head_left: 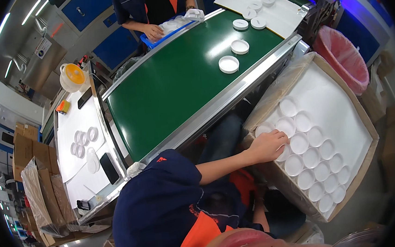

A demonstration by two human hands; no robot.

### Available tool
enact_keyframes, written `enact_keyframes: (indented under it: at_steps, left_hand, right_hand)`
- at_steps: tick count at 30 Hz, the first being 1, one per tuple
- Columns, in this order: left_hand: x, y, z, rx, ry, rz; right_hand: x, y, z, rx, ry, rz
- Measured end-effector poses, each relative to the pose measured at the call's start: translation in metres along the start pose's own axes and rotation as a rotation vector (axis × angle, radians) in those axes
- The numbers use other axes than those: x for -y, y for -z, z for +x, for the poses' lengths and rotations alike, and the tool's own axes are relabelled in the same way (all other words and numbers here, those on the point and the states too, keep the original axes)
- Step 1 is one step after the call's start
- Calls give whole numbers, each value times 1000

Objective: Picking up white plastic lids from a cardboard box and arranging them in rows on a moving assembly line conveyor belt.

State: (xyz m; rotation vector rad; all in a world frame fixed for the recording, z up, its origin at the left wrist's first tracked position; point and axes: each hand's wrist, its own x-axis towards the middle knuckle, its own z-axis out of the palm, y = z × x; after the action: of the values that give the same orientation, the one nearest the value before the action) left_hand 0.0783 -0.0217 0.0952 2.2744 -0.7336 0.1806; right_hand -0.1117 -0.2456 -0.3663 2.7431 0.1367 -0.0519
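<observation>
My left hand (pixel 270 146) reaches across my body into a cardboard box (pixel 370 149) at the right. Its fingers are bent and close together on a shallow white round lid (pixel 283 153), which the hand partly covers. Around it, several similar lids (pixel 299 142) lie flat in staggered rows on a white sheet (pixel 333 95) inside the box. Of my right arm only a piece of forearm (pixel 260 217) shows, low beside the box; the hand itself is hidden.
A green conveyor belt (pixel 172 93) carries white lids (pixel 228 64). Beyond it, a co-worker handles white pieces in a blue bin (pixel 165 38). At left, a side table (pixel 78 172) holds a phone (pixel 109 168), rings and a tape roll. A red-lined bin (pixel 341 59) stands behind the box.
</observation>
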Motion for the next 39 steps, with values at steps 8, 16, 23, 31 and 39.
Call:
enact_keyframes:
  at_steps: [8,16,23,31,39]
  left_hand:
    - [-6,-2,6,-41,-44,-21]
    - [-7,-5,4,-4,-13,7]
    - [-6,0,3,-19,-5,-5]
    - [-2,0,2,-28,10,10]
    - [0,0,-3,-39,3,13]
  right_hand:
    - [-8,15,9,117,-76,353]
    - [2,23,9,192,-7,191]
    - [14,-40,-12,53,18,67]
    - [25,-13,9,150,21,65]
    - [24,-3,10,157,27,166]
